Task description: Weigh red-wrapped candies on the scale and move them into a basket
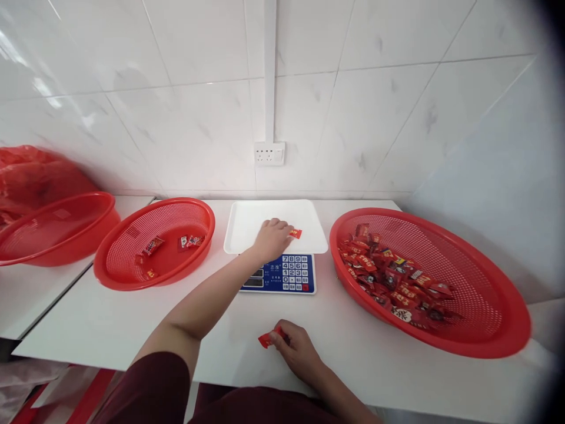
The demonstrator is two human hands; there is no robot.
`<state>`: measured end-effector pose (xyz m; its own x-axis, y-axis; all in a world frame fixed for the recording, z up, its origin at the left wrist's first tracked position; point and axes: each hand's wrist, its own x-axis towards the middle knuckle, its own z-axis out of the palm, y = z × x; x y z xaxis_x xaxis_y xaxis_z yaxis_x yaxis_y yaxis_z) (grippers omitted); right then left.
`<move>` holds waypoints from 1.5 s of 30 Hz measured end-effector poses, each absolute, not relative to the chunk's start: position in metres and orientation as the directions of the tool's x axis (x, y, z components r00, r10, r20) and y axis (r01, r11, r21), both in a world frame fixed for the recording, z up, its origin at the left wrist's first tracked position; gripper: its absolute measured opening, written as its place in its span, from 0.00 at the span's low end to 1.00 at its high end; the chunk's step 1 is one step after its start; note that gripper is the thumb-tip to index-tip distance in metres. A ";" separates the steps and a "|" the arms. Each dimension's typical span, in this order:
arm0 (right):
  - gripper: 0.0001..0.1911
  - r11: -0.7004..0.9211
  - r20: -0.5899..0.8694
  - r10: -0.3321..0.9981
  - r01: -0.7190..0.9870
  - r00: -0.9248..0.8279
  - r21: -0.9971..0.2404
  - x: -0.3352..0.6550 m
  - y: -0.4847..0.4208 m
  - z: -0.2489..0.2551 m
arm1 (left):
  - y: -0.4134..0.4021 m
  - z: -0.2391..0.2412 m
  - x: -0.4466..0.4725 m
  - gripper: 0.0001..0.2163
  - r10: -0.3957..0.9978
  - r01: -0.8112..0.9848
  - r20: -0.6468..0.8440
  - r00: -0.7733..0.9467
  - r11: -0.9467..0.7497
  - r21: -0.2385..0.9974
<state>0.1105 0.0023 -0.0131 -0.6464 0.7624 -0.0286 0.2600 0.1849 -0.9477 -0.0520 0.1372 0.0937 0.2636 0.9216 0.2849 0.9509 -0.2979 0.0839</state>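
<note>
My left hand [273, 238] reaches over the white weighing tray [242, 218], its fingers closed on a small red-wrapped candy [296, 234]. Whether that candy touches the tray I cannot tell. Under the tray, the blue keypad of the digital scale [277, 282] shows, partly covered by my left forearm. Nearer my body, just above the white table, my right hand [298, 350] pinches another red-wrapped candy [265, 340]. On the right stands a tilted red plastic basket [489, 300] with a heap of red-wrapped candies [388, 271] in it.
A second red basket [106, 271] with several packets [152, 246] stands left of the scale. Farther left are another red basket [70, 253] and a red plastic bag [39, 176]. A socket [269, 154] is on the tiled wall. Two tables meet at a seam.
</note>
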 end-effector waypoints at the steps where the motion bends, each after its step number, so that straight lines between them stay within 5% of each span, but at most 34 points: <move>1: 0.16 0.191 -0.031 0.767 0.274 -0.641 -0.942 0.111 0.002 -0.013 | 0.146 0.090 -0.044 0.13 0.921 0.945 0.263 0.287 -0.316 0.078; 10: 0.17 0.187 -0.059 0.749 0.296 -0.660 -0.937 0.113 0.002 -0.016 | 0.153 0.093 -0.053 0.17 0.937 0.954 0.269 0.224 -0.267 0.139; 17: 0.17 0.187 -0.079 0.729 0.308 -0.680 -0.933 0.113 0.002 -0.017 | 0.074 0.134 -0.170 0.12 0.802 0.924 0.511 -0.309 0.126 0.362; 23: 0.17 0.206 -0.051 0.745 0.303 -0.665 -0.930 0.111 0.002 -0.011 | 0.019 0.131 -0.206 0.11 0.727 0.859 0.478 -0.493 0.317 0.402; 27: 0.18 0.083 -0.098 0.771 0.252 -0.629 -0.964 0.110 0.000 -0.010 | -0.002 0.101 -0.146 0.11 0.801 0.838 0.464 -0.379 0.084 0.539; 31: 0.19 -0.073 -0.123 0.804 0.110 -0.581 -0.991 0.110 0.001 -0.005 | -0.022 0.068 -0.071 0.11 0.981 0.655 0.196 0.007 -0.152 0.740; 38: 0.23 -0.147 -0.159 0.874 0.064 -0.459 -0.987 0.121 0.001 0.016 | -0.019 0.054 -0.019 0.13 0.956 0.290 -0.138 0.260 0.060 0.955; 45: 0.24 0.068 0.030 0.982 0.198 -0.187 -0.978 0.181 0.039 0.069 | -0.004 0.044 -0.010 0.20 0.937 0.044 -0.092 0.337 0.082 0.996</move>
